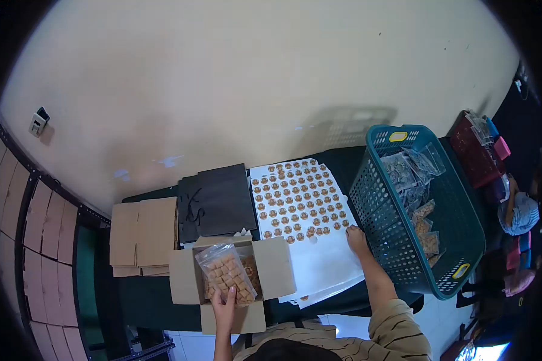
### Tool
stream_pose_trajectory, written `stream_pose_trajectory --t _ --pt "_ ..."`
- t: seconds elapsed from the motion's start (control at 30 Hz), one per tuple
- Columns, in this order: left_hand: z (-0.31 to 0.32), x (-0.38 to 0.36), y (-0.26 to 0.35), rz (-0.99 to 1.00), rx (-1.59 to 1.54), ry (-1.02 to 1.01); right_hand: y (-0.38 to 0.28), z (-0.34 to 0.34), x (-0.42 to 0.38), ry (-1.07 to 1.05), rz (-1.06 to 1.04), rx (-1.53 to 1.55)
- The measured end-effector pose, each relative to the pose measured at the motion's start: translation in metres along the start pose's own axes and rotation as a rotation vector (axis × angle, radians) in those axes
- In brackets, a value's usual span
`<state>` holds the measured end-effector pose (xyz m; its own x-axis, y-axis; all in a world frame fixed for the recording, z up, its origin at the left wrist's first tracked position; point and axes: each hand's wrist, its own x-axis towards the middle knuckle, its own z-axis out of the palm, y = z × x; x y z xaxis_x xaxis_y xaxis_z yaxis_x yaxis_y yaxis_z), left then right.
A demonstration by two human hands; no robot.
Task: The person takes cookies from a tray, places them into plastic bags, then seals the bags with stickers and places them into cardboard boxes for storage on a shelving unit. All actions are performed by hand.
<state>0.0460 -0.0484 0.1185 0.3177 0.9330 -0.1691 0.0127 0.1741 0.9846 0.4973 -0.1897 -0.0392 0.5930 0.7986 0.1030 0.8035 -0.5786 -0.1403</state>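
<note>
My left hand (224,308) grips the lower edge of a clear zip bag (229,274) of small light-brown cubes. The bag lies tilted over the opening of a cardboard box (186,277), whose flaps are spread outward. Inside, beside the bag, more brown contents show, partly hidden. At the right edge of a white sheet of round brown stickers (325,259), my right hand (356,238) has its fingers drawn together. Whatever is between those fingertips is too small to make out.
A green basket (358,198) holding several filled clear bags stands on the right. Black flat sheets (226,198) and flattened cardboard (141,234) lie left of the stickers. Stacked boxes (48,259) fill a rack at far left. Another person's arm (512,204) shows at far right.
</note>
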Motion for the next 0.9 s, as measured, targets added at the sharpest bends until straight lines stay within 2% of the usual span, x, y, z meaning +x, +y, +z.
stream_pose_trajectory --t 0.13,0.33,0.4,0.57,0.6,0.63,0.7,0.73,0.77,0.83,0.87,0.9 --pt "0.001 -0.004 0.003 -0.016 -0.014 -0.002 0.005 0.003 0.001 0.04 -0.037 0.03" --pt "0.007 -0.007 0.008 -0.02 -0.04 0.008 -0.002 -0.008 -0.008 0.058 0.022 0.155" --pt "0.008 -0.007 0.016 0.013 0.092 -0.042 -0.001 -0.01 -0.012 0.066 0.035 0.165" --pt "0.014 -0.001 0.001 0.059 0.059 -0.021 -0.001 -0.002 -0.007 0.087 0.06 0.111" --pt "0.016 -0.001 0.002 0.091 0.081 -0.032 0.001 0.001 -0.008 0.177 0.046 0.175" --pt "0.017 -0.002 0.005 0.098 0.081 -0.023 0.003 0.003 -0.007 0.181 0.037 0.18" --pt "0.019 -0.001 0.013 0.038 0.12 -0.052 0.002 0.01 -0.002 0.209 0.33 0.214" --pt "0.025 0.0 0.017 -0.007 -0.061 -0.074 -0.003 0.008 0.001 0.204 0.46 0.234" --pt "0.025 0.003 0.023 -0.001 -0.06 -0.057 -0.007 0.006 0.003 0.189 0.518 0.255" --pt "0.021 0.004 0.032 -0.129 0.001 -0.17 -0.016 0.002 0.002 0.301 0.363 0.363" --pt "0.022 0.007 0.031 -0.084 -0.057 -0.182 -0.026 0.003 0.001 0.299 0.346 0.372" --pt "0.023 0.008 0.035 -0.076 -0.058 -0.166 -0.036 0.003 0.001 0.311 0.39 0.74"
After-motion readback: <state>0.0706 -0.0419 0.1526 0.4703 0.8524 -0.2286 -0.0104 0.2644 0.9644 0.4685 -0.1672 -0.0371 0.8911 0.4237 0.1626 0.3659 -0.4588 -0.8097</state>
